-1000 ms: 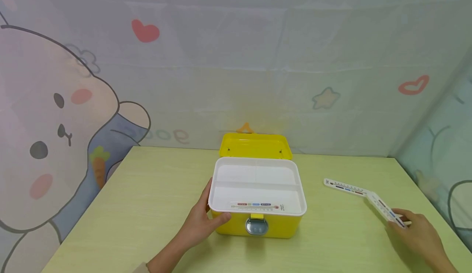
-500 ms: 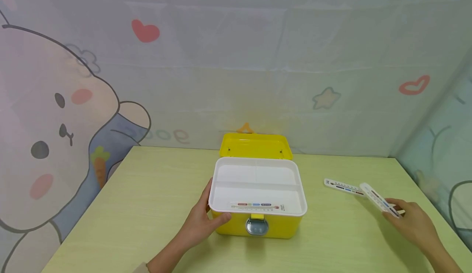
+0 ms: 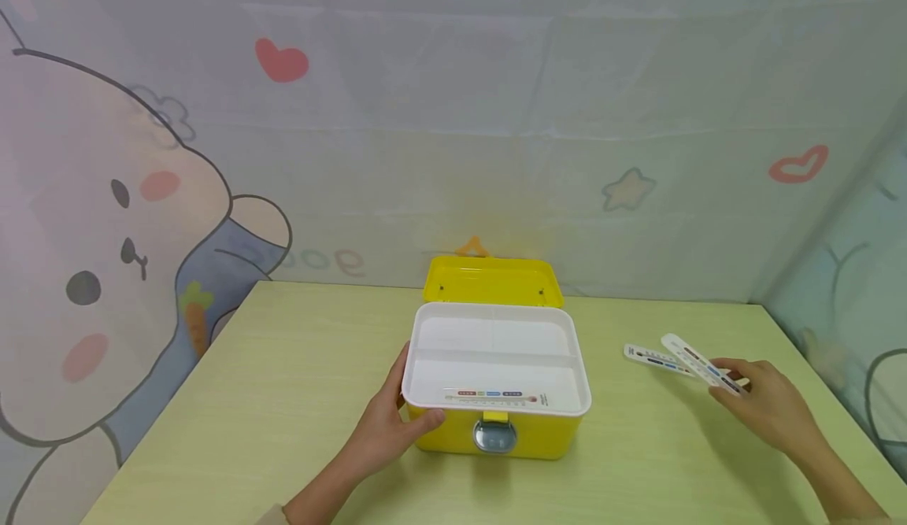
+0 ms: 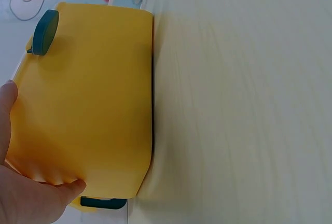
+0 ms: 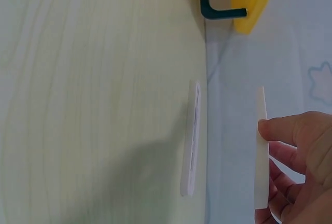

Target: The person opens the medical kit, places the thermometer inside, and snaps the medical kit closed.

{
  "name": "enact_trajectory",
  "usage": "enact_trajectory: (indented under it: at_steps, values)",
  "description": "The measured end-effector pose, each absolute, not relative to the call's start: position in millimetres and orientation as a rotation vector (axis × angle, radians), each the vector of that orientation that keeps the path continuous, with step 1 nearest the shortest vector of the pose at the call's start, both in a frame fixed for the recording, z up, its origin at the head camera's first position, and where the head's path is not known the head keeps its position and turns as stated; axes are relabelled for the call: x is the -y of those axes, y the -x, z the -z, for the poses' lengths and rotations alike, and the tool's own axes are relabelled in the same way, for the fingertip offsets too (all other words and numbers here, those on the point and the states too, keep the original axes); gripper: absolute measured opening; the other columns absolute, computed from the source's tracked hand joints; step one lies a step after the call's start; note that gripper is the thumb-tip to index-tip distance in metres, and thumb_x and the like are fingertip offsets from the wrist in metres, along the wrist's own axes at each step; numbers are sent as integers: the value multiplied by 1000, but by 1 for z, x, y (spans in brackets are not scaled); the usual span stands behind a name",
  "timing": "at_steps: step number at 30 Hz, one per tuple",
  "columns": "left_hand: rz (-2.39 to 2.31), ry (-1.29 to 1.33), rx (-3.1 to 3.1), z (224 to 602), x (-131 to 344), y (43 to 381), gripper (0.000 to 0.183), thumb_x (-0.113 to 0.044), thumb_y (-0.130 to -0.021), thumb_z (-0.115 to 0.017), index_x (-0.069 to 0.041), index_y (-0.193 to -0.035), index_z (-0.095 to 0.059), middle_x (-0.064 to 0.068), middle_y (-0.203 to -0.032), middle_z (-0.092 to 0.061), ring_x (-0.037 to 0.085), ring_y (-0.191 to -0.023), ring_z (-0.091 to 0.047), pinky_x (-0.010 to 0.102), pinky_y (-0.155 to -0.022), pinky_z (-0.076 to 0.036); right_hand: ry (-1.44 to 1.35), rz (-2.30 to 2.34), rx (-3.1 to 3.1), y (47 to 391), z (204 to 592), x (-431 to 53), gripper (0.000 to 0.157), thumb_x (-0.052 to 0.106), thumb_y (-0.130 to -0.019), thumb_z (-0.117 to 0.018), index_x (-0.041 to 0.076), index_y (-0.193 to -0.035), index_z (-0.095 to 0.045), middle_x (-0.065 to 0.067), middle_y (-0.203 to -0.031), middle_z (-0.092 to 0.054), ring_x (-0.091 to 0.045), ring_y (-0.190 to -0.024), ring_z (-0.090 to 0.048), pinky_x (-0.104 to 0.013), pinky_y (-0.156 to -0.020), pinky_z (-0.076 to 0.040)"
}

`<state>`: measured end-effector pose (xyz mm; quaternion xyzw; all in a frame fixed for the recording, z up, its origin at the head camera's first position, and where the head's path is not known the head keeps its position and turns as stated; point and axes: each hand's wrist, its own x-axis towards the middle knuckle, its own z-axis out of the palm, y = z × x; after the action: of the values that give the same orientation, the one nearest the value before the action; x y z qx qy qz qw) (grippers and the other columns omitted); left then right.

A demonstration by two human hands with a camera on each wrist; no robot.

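A yellow storage box [image 3: 538,437] stands on the table with its yellow lid [image 3: 493,281] tipped back. My left hand [image 3: 386,430] grips its left front corner, thumb on the front. In its white divided tray [image 3: 453,324] lies a flat white thermometer [image 3: 489,396] along the front compartment. On the right, my right hand [image 3: 765,403] pinches a second white thermometer [image 3: 697,360] by its near end, raised above the table. Beneath and beyond it, a third thermometer [image 3: 648,356] lies flat on the table, partly covered by the held one in the head view.
The pale wooden table [image 3: 305,352] ends at a printed cloth backdrop [image 3: 425,155] behind the lid. A grey latch [image 3: 494,435] hangs on the box front. In the right wrist view a dark green handle [image 5: 223,12] shows at the box's side.
My right hand has lifted its thermometer and carried it left and away from me, so it now crosses over the one on the table. My left hand and the box have stayed put.
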<state>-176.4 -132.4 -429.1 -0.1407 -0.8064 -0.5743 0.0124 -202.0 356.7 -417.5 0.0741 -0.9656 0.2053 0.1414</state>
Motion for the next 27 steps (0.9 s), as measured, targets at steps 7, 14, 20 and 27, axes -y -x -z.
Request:
enact_trajectory:
  at_steps: [7,14,20,27]
  values:
    - [1781,442,2517,429,132,177,97,-28,-78,-74,-34,-148,-7,-2,-142,-39,22,-117,-49,52,-100,-35,-305,-594,2766,207,404,-337,38,16,-77,-72,1,-111,-63,-14,-91,-59,-21,-72,-55,-30,-56,-39]
    - [1783,439,2521,429,132,176,97,-28,-78,-74,-34,-148,-7,-2,-142,-39,21,-116,-49,51,-100,-36,-371,-579,2786,212,390,-318,38,16,-77,-73,2,-111,-64,-15,-92,-58,-24,-76,-55,-33,-60,-42]
    - [1781,435,2521,429,132,176,97,-28,-78,-74,-35,-148,-7,-3,-142,-39,21,-116,-49,51,-100,-36,-452,-556,2763,216,377,-303,37,15,-77,-73,3,-110,-64,-14,-91,-57,-20,-73,-52,-30,-59,-40]
    - [1787,428,2523,429,132,177,97,-27,-78,-74,-35,-147,-8,-2,-141,-40,21,-114,-50,50,-99,-36,-539,-566,2752,218,362,-284,37,12,-77,-73,4,-111,-65,-11,-93,-57,-16,-73,-50,-26,-58,-39]
